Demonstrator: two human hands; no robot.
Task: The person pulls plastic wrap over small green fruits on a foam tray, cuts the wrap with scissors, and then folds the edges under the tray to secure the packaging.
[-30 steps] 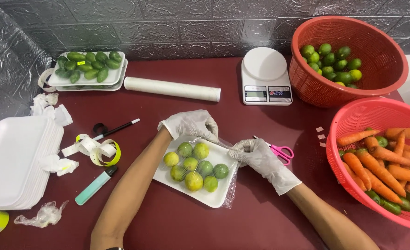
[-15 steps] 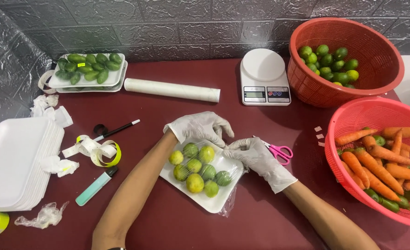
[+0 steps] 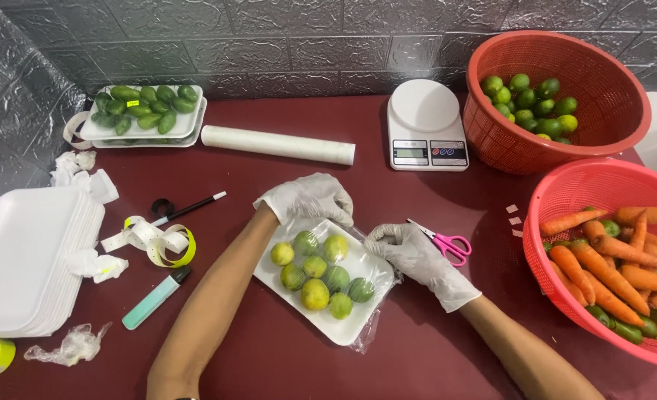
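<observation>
A white digital kitchen scale [image 3: 425,126] sits at the far edge of the dark red table [image 3: 284,355], beside a round red plastic basket of limes [image 3: 558,100]. A second red basket of orange carrots [image 3: 610,259] fills the right edge. A stack of white foam trays [image 3: 24,259] rests at the left edge, and a roll of clear wrap [image 3: 277,144] lies towards the far edge.
</observation>
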